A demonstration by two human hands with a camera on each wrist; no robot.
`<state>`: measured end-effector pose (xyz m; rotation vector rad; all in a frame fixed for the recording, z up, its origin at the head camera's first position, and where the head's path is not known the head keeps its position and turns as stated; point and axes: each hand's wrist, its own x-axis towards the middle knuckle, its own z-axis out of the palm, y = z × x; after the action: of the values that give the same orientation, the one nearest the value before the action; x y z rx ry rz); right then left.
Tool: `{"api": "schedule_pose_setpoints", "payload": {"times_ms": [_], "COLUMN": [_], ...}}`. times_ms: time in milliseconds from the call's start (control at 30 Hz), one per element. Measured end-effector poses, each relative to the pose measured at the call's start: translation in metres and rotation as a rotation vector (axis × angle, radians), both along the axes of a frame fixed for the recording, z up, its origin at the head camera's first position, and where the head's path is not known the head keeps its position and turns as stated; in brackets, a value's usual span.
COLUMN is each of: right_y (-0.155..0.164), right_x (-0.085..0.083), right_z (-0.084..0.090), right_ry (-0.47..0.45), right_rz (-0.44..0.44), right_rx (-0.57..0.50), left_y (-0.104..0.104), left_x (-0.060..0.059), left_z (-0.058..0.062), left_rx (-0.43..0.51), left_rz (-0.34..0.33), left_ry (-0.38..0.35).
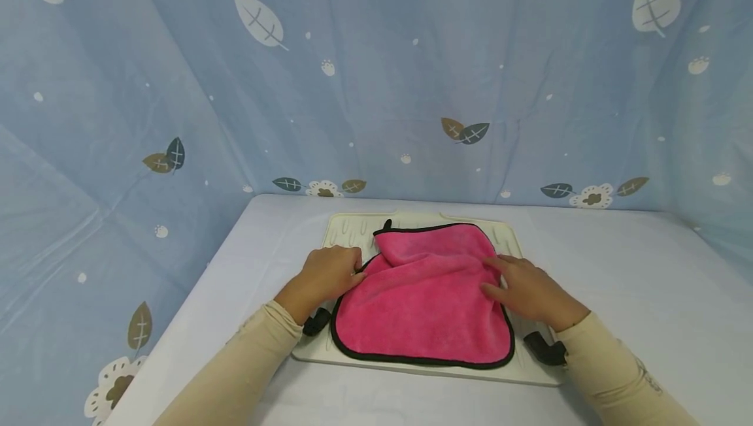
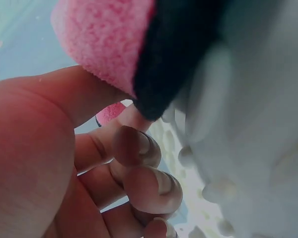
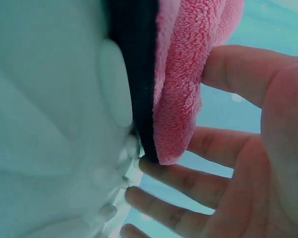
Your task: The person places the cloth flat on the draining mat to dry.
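A pink plush towel (image 1: 423,311) with black edging lies on a pale ribbed tray (image 1: 344,230), its far part rumpled and folded over. At the towel's left edge my left hand (image 1: 329,276) pinches the border between thumb and index finger, and the left wrist view shows the other fingers curled beside the black edging. On the towel's right side rests my right hand (image 1: 526,287). In the right wrist view its thumb touches the pink pile (image 3: 181,89), while the other fingers stretch out fairly straight along the edge.
Black angled pieces stand at the tray's left (image 1: 316,321) and right (image 1: 544,349) sides, near my wrists. The tray sits on a white-covered table (image 1: 618,269). Blue patterned curtain fabric (image 1: 382,86) hangs behind the table and along its sides.
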<state>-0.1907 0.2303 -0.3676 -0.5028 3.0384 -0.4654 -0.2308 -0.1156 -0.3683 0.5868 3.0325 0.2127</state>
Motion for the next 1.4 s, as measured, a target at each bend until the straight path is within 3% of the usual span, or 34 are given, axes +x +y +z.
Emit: {"api": "schedule_pose_setpoints", "payload": {"times_ms": [267,567,800,1167,1400], "right_y": [-0.001,0.001,0.002,0.005,0.004], "right_x": [-0.001,-0.001,0.002,-0.002,-0.004], "right_z": [-0.001,0.002,0.005,-0.001,-0.005], "right_ry": [0.114,0.166,0.163,0.185,0.131], "right_rz": [-0.034,-0.094,-0.095,-0.072,-0.044], "right_rx": [0.049,0.102,0.078,0.101,0.116], "left_y": [0.0,-0.005,-0.007,-0.002,0.001], "left_x": [0.002,0.001,0.0,-0.002,-0.002], "left_z": [0.002,0.009,0.009,0.003,0.002], "left_rx": [0.024,0.029,0.014,0.028,0.048], "left_rz": [-0.01,0.026,0.045,0.017,0.005], "left_ry": [0.041,0.003,-0.016,-0.006,0.006]}}
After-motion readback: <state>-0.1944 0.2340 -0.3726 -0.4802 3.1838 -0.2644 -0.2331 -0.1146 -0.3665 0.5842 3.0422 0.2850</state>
